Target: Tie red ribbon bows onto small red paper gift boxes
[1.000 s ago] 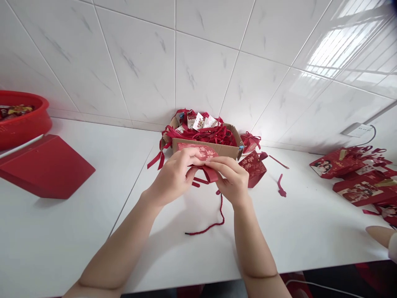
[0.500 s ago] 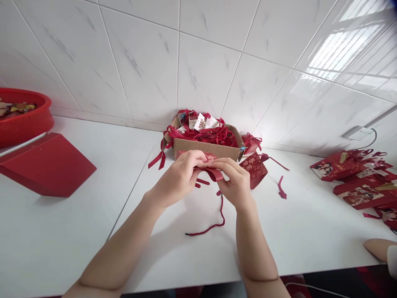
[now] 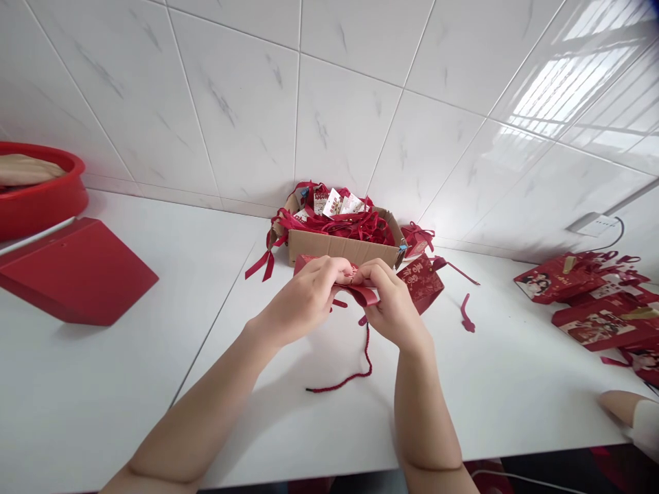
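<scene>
Both of my hands are together at the middle of the table, pinching the top of a red printed gift box (image 3: 364, 296). My left hand (image 3: 303, 305) grips its left side, and my right hand (image 3: 395, 305) closes on the right side, where a red flap curves out between the hands. Most of the box is hidden behind my fingers. Below it a dark red cord (image 3: 368, 357) trails over the table. To the right of my right hand, another red gift box (image 3: 423, 285) lies tilted.
Behind my hands, a cardboard box (image 3: 334, 247) holds red ribbons and tags. A dark red strip (image 3: 467, 315) lies at the right, near several finished-looking red boxes (image 3: 592, 319). On the left are a red folded box (image 3: 93, 274) and a red basin (image 3: 46, 206) with another person's hand inside.
My fingers have shifted slightly on the top of the gift box, the right thumb and fingertips bunching closer to the left. Another person's hand has entered the basin.
</scene>
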The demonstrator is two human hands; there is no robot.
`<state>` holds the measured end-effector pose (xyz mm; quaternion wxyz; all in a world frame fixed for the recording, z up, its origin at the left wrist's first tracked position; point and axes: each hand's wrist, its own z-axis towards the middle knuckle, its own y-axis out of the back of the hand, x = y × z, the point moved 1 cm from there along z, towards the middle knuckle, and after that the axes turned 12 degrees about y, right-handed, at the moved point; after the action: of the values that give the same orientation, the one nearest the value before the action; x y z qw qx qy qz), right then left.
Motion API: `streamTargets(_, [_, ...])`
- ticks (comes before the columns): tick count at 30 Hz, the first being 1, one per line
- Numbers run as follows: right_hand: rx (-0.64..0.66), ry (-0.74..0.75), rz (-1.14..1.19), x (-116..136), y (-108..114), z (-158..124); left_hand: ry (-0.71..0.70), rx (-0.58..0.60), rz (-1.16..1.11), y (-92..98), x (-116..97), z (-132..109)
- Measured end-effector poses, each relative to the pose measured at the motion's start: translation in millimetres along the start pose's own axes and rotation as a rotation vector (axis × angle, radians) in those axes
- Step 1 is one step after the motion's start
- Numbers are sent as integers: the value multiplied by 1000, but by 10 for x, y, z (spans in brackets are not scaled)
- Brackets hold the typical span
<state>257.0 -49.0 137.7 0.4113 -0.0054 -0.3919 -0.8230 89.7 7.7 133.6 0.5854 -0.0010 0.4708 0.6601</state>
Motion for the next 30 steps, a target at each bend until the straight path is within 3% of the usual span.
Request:
streamTargets(9, [-74, 105, -82, 28, -45, 31, -37, -68, 38, 55, -50, 20])
streamTargets(16, [-85, 133, -93, 26, -49, 44, -3, -2, 37, 95, -58, 40])
streamTargets(30, [-100, 133, -56, 1, -30, 30, -9, 10, 64, 99, -24, 84])
